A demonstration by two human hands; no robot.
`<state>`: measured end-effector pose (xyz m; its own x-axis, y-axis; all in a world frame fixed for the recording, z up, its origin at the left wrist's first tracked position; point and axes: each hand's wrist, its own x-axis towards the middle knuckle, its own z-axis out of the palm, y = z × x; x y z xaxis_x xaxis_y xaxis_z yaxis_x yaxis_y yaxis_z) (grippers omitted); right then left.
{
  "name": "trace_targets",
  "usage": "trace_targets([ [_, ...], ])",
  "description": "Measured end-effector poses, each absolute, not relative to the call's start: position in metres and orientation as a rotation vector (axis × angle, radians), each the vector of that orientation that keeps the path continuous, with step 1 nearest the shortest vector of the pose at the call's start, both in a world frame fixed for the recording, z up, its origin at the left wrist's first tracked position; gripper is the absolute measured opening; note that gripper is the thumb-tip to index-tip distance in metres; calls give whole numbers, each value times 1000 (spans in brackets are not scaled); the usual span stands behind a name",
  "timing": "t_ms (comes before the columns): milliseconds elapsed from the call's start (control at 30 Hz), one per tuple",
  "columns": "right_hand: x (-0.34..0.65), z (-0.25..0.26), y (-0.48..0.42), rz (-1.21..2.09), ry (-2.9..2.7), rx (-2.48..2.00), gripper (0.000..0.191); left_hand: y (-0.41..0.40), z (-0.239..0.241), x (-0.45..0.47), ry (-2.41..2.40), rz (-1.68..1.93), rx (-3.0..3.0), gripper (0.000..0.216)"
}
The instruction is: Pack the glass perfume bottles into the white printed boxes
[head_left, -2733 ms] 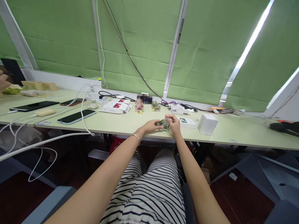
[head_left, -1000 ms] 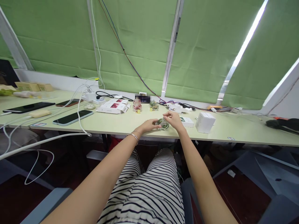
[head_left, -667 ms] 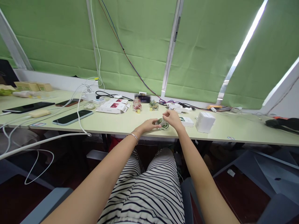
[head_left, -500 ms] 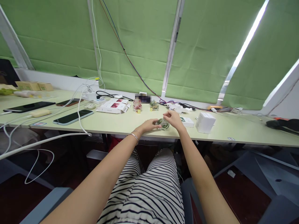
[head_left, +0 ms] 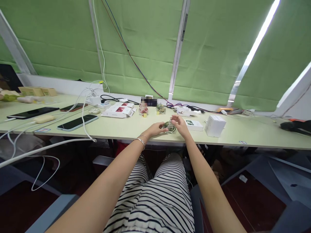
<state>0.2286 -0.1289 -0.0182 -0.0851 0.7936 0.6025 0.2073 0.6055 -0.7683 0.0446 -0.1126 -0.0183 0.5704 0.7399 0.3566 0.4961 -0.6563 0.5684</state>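
Observation:
Near the front edge of the table is a small round clear glass bottle [head_left: 171,127] with green stuff inside. My left hand [head_left: 156,128] is closed round its left side, thumb across the front. At the bottle's narrow top, the fingers of my right hand [head_left: 179,124] are bent and touch the neck from the right. Whether a small part sits between those fingertips is too small to tell. Two similar bottles stand farther back: one with red contents [head_left: 143,111] and one with yellow-green contents [head_left: 160,109], each with a gold-coloured piece in front.
A flattened white box [head_left: 118,110] lies to the left, beyond a phone [head_left: 77,123] and white cables. To the right are a flat white box [head_left: 193,125] and an upright white box [head_left: 215,126]. Torn white packaging [head_left: 186,111] and black cables line the back edge.
My right hand's fingers have loosened from a tight pinch above the bottle and now sit lower around its neck. My left hand keeps its hold. The view has shifted slightly.

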Motion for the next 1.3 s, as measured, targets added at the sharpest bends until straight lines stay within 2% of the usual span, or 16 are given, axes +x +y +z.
trace_targets([
  [100, 229, -28, -128, 661, -1580, -799, 33, -113, -19, 44, 994, 813, 2393, 42],
  [267, 228, -31, -130, 733, -1566, -751, 38, -111, -20, 44, 1003, 819, 2390, 47],
  [567, 227, -33, -131, 618, -1589, -804, 49, -112, -19, 44, 1025, 799, 2362, 51],
  [833, 226, -33, -131, 556, -1627, -722, 41, -116, -16, 44, 1008, 790, 2393, 46],
  [1133, 227, -33, -129, 529, -1643, -761, 41, -117, -15, 45, 1031, 794, 2378, 45],
  [1300, 226, -33, -131, 550, -1630, -842, 48, -115, -16, 44, 1024, 739, 2362, 36],
])
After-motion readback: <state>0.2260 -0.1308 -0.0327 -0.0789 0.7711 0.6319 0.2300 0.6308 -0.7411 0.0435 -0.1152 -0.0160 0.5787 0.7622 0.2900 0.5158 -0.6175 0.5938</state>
